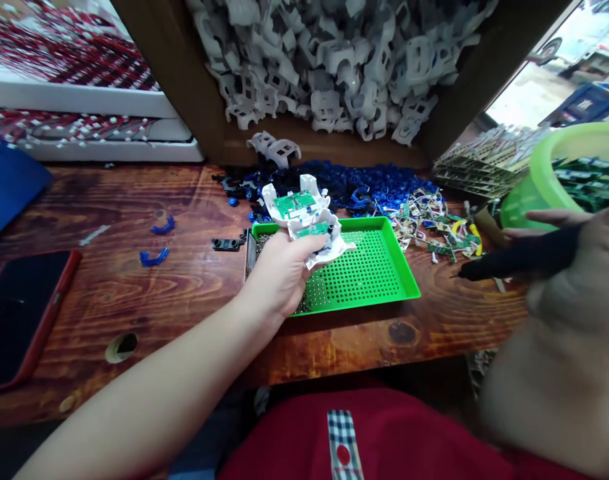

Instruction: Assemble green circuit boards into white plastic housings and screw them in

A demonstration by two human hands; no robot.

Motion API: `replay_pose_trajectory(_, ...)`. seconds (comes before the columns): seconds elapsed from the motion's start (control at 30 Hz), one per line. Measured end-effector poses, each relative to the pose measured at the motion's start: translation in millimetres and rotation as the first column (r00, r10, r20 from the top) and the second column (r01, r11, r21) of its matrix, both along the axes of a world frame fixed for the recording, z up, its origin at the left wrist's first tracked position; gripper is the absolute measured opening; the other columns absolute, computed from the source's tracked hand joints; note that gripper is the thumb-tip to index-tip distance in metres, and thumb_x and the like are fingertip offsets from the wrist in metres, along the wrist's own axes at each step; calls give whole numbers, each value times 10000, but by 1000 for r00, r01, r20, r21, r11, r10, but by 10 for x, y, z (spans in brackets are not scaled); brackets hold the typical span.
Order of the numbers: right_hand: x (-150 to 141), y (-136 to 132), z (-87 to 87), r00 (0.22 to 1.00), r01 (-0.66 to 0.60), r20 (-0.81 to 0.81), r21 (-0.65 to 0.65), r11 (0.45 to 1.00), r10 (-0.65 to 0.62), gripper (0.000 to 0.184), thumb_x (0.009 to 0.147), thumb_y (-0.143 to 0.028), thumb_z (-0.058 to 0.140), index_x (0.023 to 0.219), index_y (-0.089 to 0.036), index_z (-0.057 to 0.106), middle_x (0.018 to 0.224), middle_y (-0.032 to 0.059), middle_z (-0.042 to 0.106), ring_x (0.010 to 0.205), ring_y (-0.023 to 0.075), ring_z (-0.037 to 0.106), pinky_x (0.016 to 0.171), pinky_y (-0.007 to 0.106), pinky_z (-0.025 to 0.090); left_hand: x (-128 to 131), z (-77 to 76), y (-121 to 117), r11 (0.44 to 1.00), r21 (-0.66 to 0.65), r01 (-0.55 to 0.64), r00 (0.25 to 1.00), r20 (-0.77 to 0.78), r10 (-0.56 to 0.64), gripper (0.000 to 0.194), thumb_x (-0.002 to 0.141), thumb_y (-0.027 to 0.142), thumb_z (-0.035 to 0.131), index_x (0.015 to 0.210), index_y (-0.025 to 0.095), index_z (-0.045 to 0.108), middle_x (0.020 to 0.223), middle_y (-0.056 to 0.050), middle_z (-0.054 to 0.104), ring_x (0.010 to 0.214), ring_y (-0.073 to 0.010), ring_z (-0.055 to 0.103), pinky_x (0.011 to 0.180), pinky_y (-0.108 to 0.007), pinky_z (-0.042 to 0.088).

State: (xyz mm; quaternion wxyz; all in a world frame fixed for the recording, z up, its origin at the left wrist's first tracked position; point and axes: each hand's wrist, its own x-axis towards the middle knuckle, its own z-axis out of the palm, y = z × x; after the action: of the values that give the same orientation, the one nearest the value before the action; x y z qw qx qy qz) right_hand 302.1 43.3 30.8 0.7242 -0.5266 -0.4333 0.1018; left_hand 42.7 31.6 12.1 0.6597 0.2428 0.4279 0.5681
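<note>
My left hand (pixel 279 267) is closed around white plastic housings (pixel 329 248) with green circuit boards (pixel 293 203) set in them, held above a green perforated tray (pixel 407 277). The thumb presses on the nearer one, beside a small black part. Small metal screws (pixel 302 306) lie at the tray's left end, partly hidden by the hand. On the right, my right hand (pixel 579 287), smeared by motion, grips a black electric screwdriver (pixel 524 257). Its thin tip points left, over the table and apart from the housings.
Blue plastic parts (pixel 374 183) and small wired boards (pixel 424 217) are heaped behind the tray. A box of white shells (pixel 334 67) stands at the back. A light green tub (pixel 539 173) is at right, a phone (pixel 27 313) at left, near a table hole (pixel 121 348).
</note>
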Motion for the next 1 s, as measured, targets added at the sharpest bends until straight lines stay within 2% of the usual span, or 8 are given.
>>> replay_pose_trajectory(0.1,-80,55,-60,993,-117,13,178,977,117,238,652,-500,714,813,-330,672,544,-11,512,481,137,522,478,340,419,32,1,-21,999,5,-48,998,34,47,381,644,95,705,1017,159,658,835,-23,695,769,-152,651,730,-290,535)
replay_pose_trajectory(0.2,-205,104,-28,978,-169,-81,233,958,192,270,723,-499,633,797,-240,640,535,-9,453,447,116,467,416,293,353,69,-16,-53,999,-29,-37,999,38,38,359,651,102,707,1005,148,660,908,-48,695,762,-154,652,684,-281,537)
replay_pose_trajectory(0.3,-344,221,50,933,-275,-167,239,931,318,317,812,-516,477,825,-210,559,572,-15,403,463,108,462,436,281,370,112,-45,-81,997,-66,-36,998,43,39,308,643,89,702,946,134,667,894,-49,689,747,-153,647,651,-270,534)
replay_pose_trajectory(0.37,-452,348,73,914,-358,-115,218,908,388,329,853,-518,371,863,-215,499,595,-19,380,465,105,460,439,273,378,140,-68,-89,996,-76,-38,998,47,42,272,631,77,699,897,128,668,853,-39,685,729,-150,643,650,-271,535)
replay_pose_trajectory(0.47,-641,567,24,875,-484,14,51,874,484,361,852,-569,337,933,-227,422,623,-20,401,504,108,503,466,260,397,175,-111,-82,995,-86,-40,998,53,45,223,627,66,691,840,123,659,833,-31,683,722,-152,644,663,-280,535)
replay_pose_trajectory(0.57,-828,738,-87,849,-514,107,-63,855,518,411,865,-614,246,943,-231,372,606,-22,415,503,110,516,493,257,399,192,-151,-64,994,-98,-44,997,54,49,213,628,49,682,823,126,644,818,-20,678,722,-147,644,689,-284,533)
replay_pose_trajectory(0.8,-1005,850,-243,857,-469,186,-105,877,481,392,894,-585,175,913,-234,347,573,-23,388,467,124,484,477,277,373,193,-163,-45,992,-129,-2,1000,23,5,181,660,57,653,828,122,638,825,-29,663,714,-146,638,608,-248,513)
replay_pose_trajectory(1.0,-992,876,-262,850,-500,131,-102,860,510,392,872,-607,222,904,-234,339,599,-24,375,468,117,471,470,277,373,201,-160,-52,992,-127,22,1000,10,-21,188,659,84,671,845,112,660,876,-49,682,728,-152,641,690,-282,515)
